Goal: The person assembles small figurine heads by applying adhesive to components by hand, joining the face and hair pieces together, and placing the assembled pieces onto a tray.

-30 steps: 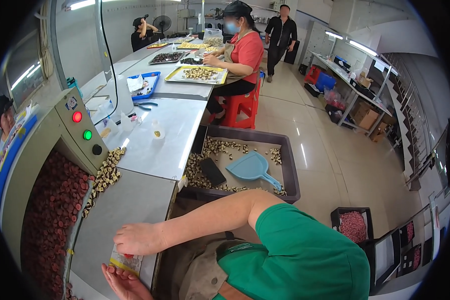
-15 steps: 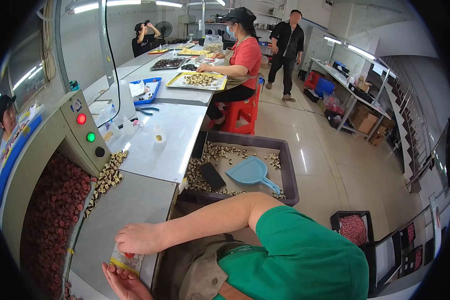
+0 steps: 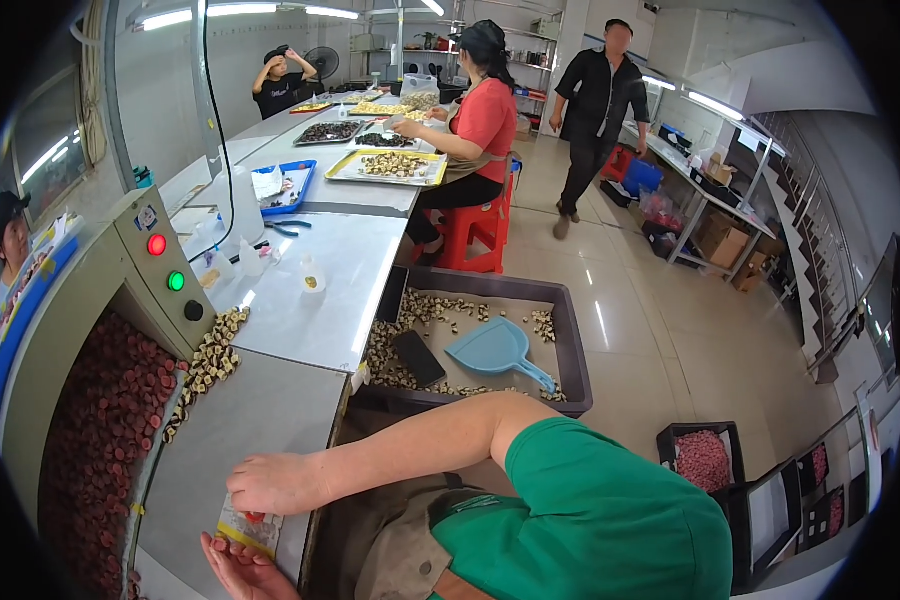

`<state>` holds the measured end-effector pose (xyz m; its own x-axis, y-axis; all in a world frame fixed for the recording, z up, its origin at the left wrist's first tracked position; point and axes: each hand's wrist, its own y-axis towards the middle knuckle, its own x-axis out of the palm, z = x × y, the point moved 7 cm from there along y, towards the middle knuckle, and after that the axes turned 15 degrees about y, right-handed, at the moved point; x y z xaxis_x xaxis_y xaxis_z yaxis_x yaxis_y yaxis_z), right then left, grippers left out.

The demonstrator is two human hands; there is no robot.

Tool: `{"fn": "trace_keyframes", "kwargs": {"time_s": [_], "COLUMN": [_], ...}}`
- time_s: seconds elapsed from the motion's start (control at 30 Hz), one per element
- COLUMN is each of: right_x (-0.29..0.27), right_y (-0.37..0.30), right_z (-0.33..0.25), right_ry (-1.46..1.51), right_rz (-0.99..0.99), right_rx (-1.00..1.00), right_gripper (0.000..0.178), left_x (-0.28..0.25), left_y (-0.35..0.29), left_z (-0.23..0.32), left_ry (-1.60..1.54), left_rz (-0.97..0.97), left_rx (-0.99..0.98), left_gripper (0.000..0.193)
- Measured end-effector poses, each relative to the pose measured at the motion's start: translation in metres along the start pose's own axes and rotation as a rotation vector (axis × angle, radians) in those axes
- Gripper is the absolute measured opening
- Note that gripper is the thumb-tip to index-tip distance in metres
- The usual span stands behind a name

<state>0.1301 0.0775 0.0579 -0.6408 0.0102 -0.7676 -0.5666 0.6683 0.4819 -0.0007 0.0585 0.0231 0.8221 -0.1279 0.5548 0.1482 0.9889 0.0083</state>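
Observation:
My right hand point(image 3: 275, 484) reaches across from the right over a small flat plate with a yellow stripe point(image 3: 246, 533) near the table's edge. Its fingers are bent and closed, with a small red piece point(image 3: 256, 517) showing beneath them; the grip itself is hidden. Just below, at the plate's near edge, lies my left hand point(image 3: 238, 572), palm up, thumb apart from the fingers. Reddish spots show at its fingertips; I cannot tell whether they are small pieces. Left of both hands, many dark red round pieces point(image 3: 105, 430) fill the mouth of a beige machine point(image 3: 135, 265).
Black-and-cream pieces point(image 3: 205, 372) are heaped along the machine's front. A dark bin point(image 3: 576, 350) holds more of them, a blue dustpan point(image 3: 495, 346) and a black block point(image 3: 419, 358). A seated co-worker in red point(image 3: 483, 130) works by a yellow tray point(image 3: 436, 171). Another person point(image 3: 600, 100) walks nearby.
The walking person has come nearer. The seated co-worker's hand has lifted from the tray area. My hands stay nearly in place, and the view has shifted slightly.

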Motion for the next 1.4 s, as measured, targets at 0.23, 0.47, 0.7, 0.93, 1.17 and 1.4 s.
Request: {"fn": "trace_keyframes", "kwargs": {"time_s": [0.23, 0.47, 0.7, 0.93, 1.17, 1.4], "right_x": [-0.005, -0.008, 0.011, 0.023, 0.029, 0.031], "right_y": [0.001, 0.002, 0.011, 0.014, 0.025, 0.024], "right_z": [-0.013, -0.014, 0.01, 0.021, 0.03, 0.028], "right_ry": [0.01, 0.033, 0.03, 0.155, 0.218, 0.198], "right_rz": [0.002, 0.008, -0.006, -0.042, -0.126, -0.119], "right_rx": [-0.013, -0.015, -0.004, -0.05, 0.052, 0.049], "right_gripper": [0.008, 0.007, 0.006, 0.005, 0.014, 0.018], "left_x": [0.002, 0.006, -0.037, -0.044, -0.052, -0.045], "left_y": [-0.009, -0.011, 0.022, 0.028, 0.033, 0.028], "left_z": [0.008, 0.013, -0.018, -0.027, -0.026, -0.025], "left_ry": [-0.025, -0.009, -0.076, -0.094, -0.066, -0.068], "left_rz": [-0.034, -0.025, -0.075, 0.038, 0.103, 0.03], "left_rx": [0.004, -0.004, 0.096, 0.019, -0.007, -0.036], "left_gripper": [0.019, 0.019, 0.044, 0.041, 0.035, 0.033]}}
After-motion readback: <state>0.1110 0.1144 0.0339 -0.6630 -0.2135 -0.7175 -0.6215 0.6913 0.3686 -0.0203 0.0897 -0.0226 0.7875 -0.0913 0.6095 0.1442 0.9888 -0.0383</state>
